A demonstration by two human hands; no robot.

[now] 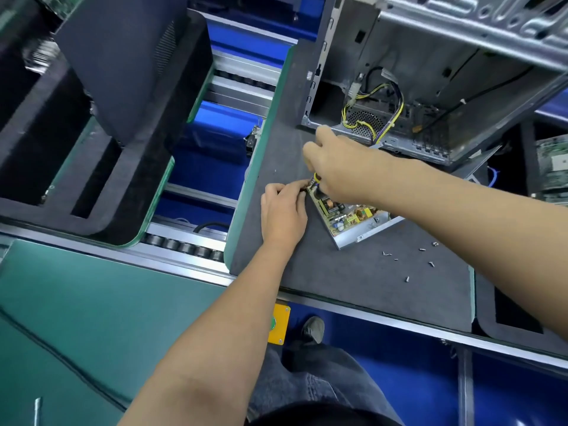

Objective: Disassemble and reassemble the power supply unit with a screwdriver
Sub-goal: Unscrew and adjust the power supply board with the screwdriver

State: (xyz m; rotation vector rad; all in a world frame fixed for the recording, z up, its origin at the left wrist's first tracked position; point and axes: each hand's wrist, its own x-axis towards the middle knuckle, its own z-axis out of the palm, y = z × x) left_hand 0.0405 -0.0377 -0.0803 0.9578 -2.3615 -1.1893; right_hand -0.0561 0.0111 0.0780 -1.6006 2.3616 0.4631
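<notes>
The power supply unit (353, 222) lies open on the grey foam mat (353, 278), its circuit board and metal tray showing. My left hand (282, 210) pinches the unit's near-left corner with curled fingers. My right hand (335, 167) hovers over the same corner, fingers curled round a tool whose yellow and dark handle tip peeks out below the palm; most of the screwdriver is hidden. Several loose screws (408, 259) lie on the mat to the right of the unit.
An open computer case (430, 87) with yellow and black cables stands behind the unit. A conveyor with rollers (184, 247) runs to the left, carrying dark foam trays (92, 133). A yellow button box (278, 324) is fixed under the bench edge. A green mat (76, 318) lies at lower left.
</notes>
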